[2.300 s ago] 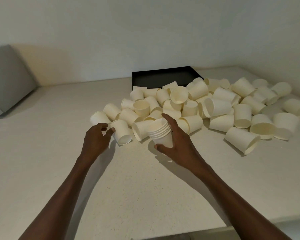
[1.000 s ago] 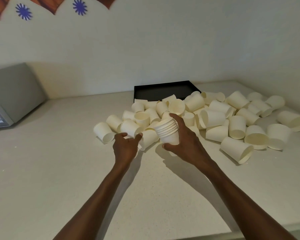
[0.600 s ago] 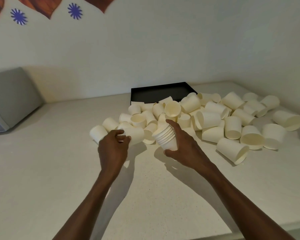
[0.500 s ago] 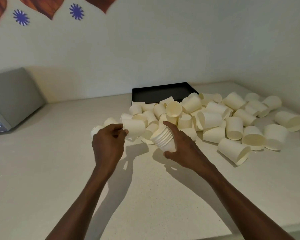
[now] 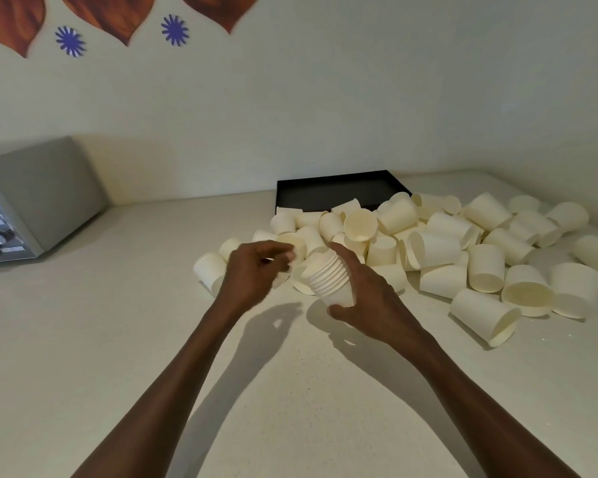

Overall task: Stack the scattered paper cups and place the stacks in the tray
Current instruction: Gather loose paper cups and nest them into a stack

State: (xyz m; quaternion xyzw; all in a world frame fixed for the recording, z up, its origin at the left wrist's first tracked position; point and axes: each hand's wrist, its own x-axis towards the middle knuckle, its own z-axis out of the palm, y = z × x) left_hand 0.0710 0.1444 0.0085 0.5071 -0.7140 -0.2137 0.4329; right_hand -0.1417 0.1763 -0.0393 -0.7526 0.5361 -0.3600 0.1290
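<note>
My right hand point(image 5: 370, 301) grips a tilted stack of nested cream paper cups point(image 5: 327, 282), its mouth turned left. My left hand point(image 5: 252, 270) is right at that mouth, fingers pinched on the rim of a single paper cup point(image 5: 299, 274) that sits in the top of the stack. Several loose paper cups point(image 5: 439, 243) lie scattered on their sides across the counter behind and to the right. The black tray point(image 5: 325, 194) lies at the back against the wall, with cups crowding its front edge.
A grey appliance with knobs point(image 5: 42, 198) stands at the far left by the wall. Two loose cups point(image 5: 209, 270) lie just left of my left hand. The pale counter point(image 5: 118, 339) runs toward me below my arms.
My left hand picked a cup out of the pile on the left, lifted it and carried it right to the mouth of the stack. My right hand tilted the stack toward it.
</note>
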